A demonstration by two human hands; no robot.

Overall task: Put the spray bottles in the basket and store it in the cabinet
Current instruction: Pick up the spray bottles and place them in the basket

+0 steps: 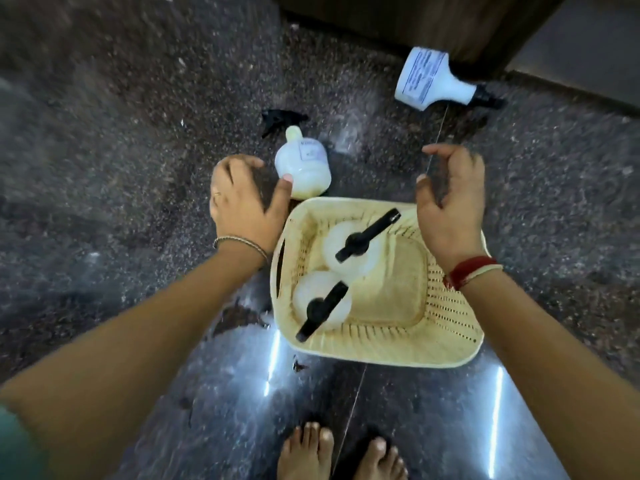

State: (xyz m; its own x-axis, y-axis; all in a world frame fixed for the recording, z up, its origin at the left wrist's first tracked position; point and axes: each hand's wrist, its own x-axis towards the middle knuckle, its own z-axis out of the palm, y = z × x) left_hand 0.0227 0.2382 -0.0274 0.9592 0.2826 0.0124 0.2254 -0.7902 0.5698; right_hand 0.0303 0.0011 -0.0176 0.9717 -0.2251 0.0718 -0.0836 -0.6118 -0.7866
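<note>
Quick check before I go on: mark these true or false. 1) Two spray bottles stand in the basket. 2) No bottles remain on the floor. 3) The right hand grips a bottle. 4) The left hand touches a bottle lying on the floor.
1) True: two spray bottles stand upright in the basket.
2) False: two lie on the floor, the near bottle and the far bottle.
3) False: the right hand is open and empty above the basket.
4) True: the left hand has its thumb on the near bottle.

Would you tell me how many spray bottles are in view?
4: two upright in the basket, rear and front; one lying beside the left hand at; one lying by the cabinet.
</note>
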